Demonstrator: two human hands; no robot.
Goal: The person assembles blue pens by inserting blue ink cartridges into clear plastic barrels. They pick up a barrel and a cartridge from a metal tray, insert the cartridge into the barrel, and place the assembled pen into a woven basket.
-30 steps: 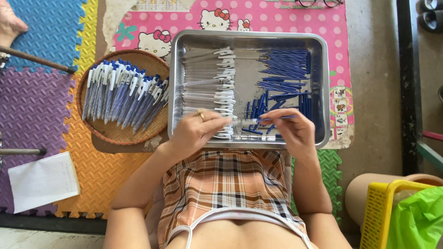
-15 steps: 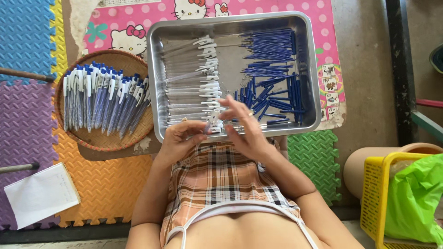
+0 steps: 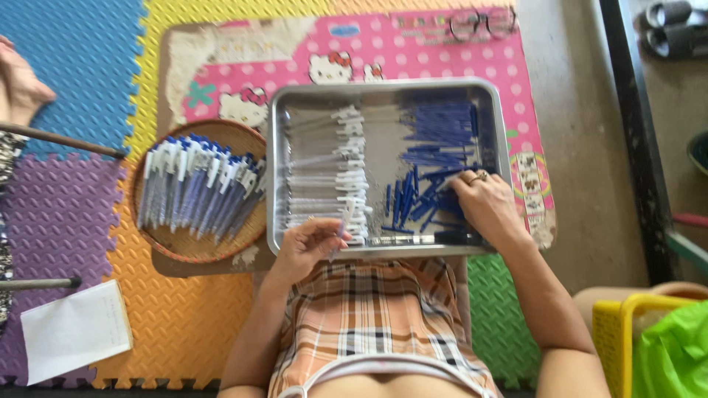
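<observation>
While left fingers (image 3: 324, 234) pinch a clear barrel (image 3: 338, 237), blue parts (image 3: 431, 203) lie under right fingers (image 3: 468, 190).

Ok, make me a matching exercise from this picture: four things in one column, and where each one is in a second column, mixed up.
Things:
1. blue pen parts
2. assembled pens
3. eyeglasses
4. white paper

Places:
A. in the round woven basket
B. on the pink mat, above the tray
C. right side of the metal tray
D. lower left, on the foam floor tiles

Pairs: 1-C, 2-A, 3-B, 4-D
</observation>
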